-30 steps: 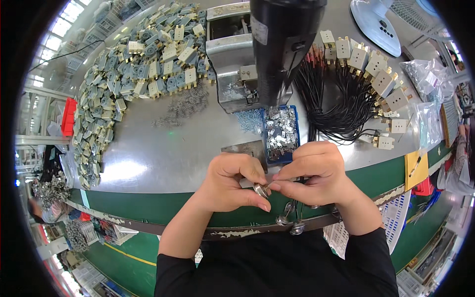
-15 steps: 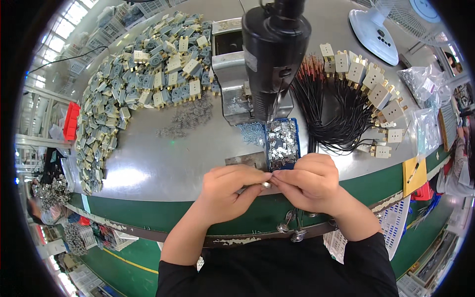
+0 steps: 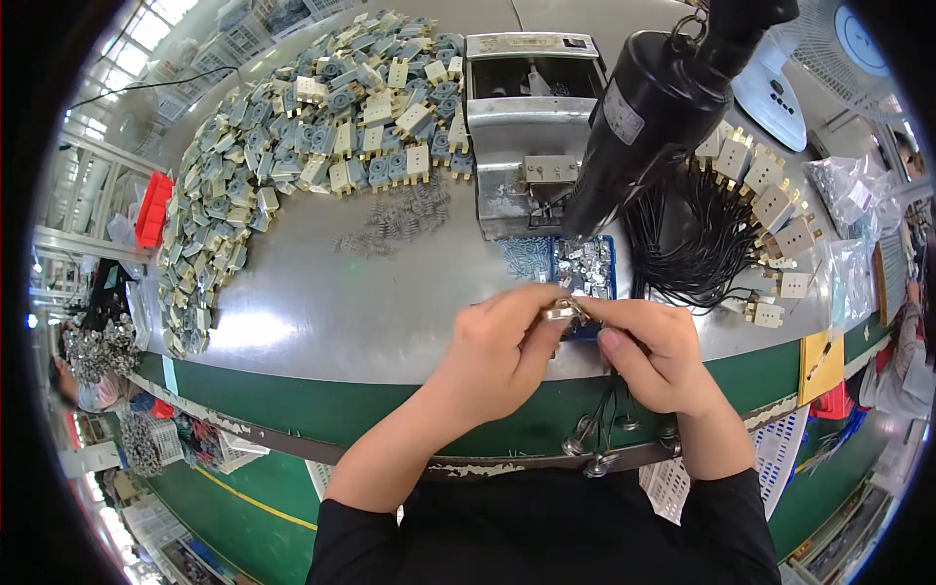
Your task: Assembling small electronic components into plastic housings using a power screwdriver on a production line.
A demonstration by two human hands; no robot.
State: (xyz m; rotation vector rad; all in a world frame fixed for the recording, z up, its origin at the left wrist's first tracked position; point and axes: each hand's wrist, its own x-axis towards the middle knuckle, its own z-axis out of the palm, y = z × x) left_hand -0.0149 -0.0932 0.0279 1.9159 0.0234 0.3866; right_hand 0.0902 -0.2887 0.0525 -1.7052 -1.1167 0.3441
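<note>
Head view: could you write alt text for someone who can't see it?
A person's left hand holds a small metal part, the right hand beside it, over a workbench. Beyond lie a blue tray, black wires and heaped grey and cream parts.

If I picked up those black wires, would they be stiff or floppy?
Probably floppy: the black wires lie in loose curves. They might snag on one another, since many overlap. Lifting them could also drag some beige blocks, as a few wires seem to run to them.
</note>
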